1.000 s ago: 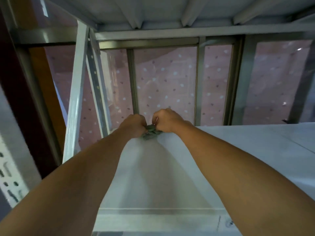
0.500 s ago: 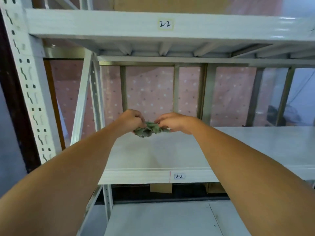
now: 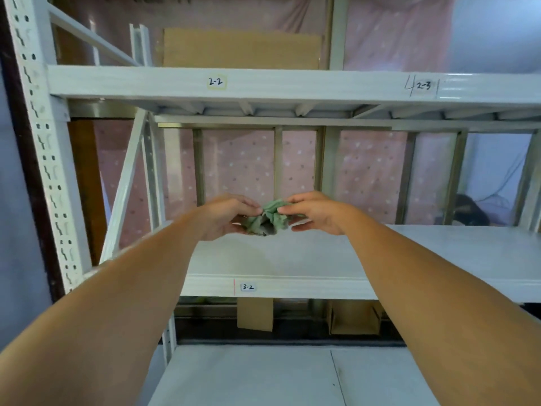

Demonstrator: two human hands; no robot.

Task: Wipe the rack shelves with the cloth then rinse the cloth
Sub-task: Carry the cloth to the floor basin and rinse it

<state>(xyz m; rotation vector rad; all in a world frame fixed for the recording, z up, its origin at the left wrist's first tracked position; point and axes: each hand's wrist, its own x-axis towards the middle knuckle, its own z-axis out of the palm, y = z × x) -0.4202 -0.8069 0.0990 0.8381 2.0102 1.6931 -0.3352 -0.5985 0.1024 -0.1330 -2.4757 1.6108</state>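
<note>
Head view: left hand (image 3: 227, 215) and right hand (image 3: 314, 213) both pinch the bunched cloth (image 3: 268, 219) between them, above the shelf (image 3: 409, 253).

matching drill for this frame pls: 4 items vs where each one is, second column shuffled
Things:
1. cloth
2. label 2-2
3. label 3-2
4. cardboard sheet

Places:
A. on the front beam of the shelf below the hands
B. standing at the back of the top shelf
C. bunched between the left hand and the right hand
D. on the front beam of the shelf above the hands

Pairs: 1-C, 2-D, 3-A, 4-B
</note>
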